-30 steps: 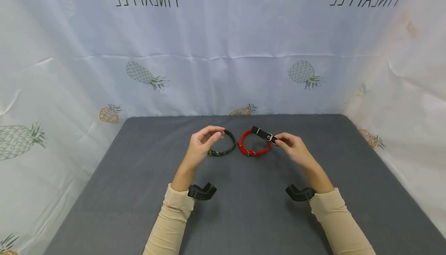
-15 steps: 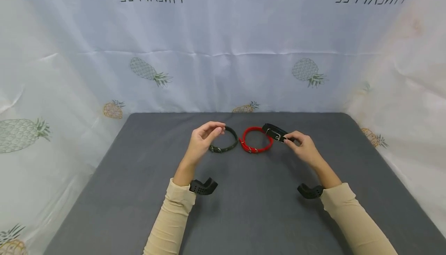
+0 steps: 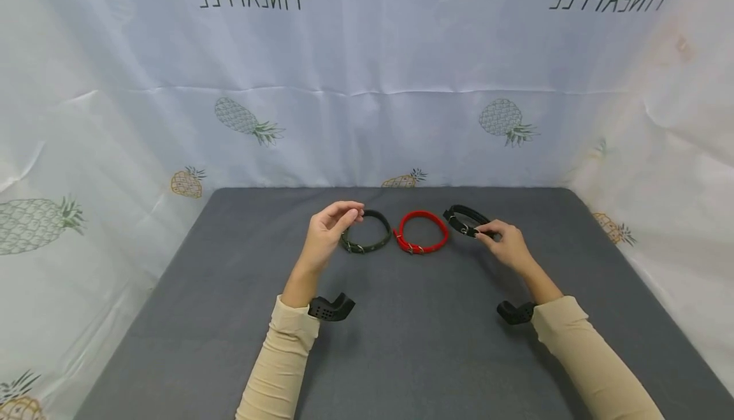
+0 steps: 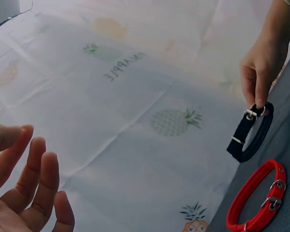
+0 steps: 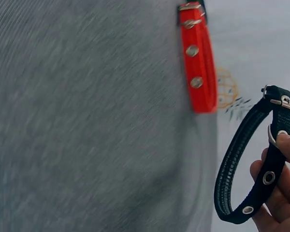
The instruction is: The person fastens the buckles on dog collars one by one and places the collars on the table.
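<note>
My right hand (image 3: 509,246) pinches a black buckled pet collar (image 3: 466,211) between thumb and fingers, near its metal buckle. In the right wrist view the collar (image 5: 261,193) forms a closed loop with metal eyelets. A red pet collar (image 3: 423,249) lies as a ring on the table to the left of it. Further left lies a dark green pet collar (image 3: 375,246), partly behind my left hand (image 3: 325,235). That hand hovers beside the green collar with its fingers loosely bent and nothing in them, as the left wrist view shows.
A grey cloth-covered table (image 3: 413,343) spreads beneath both hands. White curtains with a pineapple print (image 3: 355,139) hang behind the table and along both sides. A black wrist camera (image 3: 331,308) sits at the left cuff, another (image 3: 516,312) at the right.
My right hand has carried the black collar rightward, from over the red collar to beside it. The red ring is now fully uncovered. My left hand has barely moved.
</note>
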Tool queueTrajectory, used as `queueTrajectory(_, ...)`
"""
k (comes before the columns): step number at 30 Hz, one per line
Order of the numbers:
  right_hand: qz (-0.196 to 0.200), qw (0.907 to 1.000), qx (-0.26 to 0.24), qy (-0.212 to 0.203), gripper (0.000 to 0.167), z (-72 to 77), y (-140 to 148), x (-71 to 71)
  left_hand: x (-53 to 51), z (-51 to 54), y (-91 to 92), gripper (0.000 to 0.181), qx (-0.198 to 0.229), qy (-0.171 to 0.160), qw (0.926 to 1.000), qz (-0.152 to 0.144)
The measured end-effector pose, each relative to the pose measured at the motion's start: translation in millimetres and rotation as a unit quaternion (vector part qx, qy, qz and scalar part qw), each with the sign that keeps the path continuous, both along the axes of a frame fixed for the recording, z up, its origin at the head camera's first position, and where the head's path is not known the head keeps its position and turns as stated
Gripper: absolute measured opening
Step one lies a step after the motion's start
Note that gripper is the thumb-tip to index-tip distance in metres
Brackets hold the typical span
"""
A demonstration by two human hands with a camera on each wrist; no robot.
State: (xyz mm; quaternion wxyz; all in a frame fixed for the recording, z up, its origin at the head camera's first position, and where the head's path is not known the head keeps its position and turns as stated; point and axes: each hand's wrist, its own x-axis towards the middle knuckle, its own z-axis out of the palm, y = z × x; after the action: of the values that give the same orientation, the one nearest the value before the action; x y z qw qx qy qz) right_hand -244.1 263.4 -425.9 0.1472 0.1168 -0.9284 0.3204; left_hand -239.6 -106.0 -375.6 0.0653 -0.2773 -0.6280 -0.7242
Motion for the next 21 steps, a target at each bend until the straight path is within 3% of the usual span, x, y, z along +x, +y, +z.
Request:
queueTrajectory(5,-0.019,0.9993,0.017,-0.029,0.019,-4.6,5,-1.7,-0.6,-0.5,-0.4,0.031,0.005,-0.003,1.0,0.004)
queueTrajectory(9,-0.021,0.9993,0.027,-0.017,0.018,-8.0,7,-3.3,-1.2,-0.6,-1.9,0.034,0.009,0.0,0.9999,0.012)
queueTrajectory(14,-0.015,0.999,0.043,0.001,0.016,-11.8,9,-4.6,-0.4,-0.3,-3.3,0.017,0.005,-0.005,0.9999,0.013)
queueTrajectory(21,-0.016,0.9983,0.054,-0.015,0.016,-17.6,13,-6.5,-1.3,-0.1,-4.2,0.024,0.006,-0.001,0.9999,0.014)
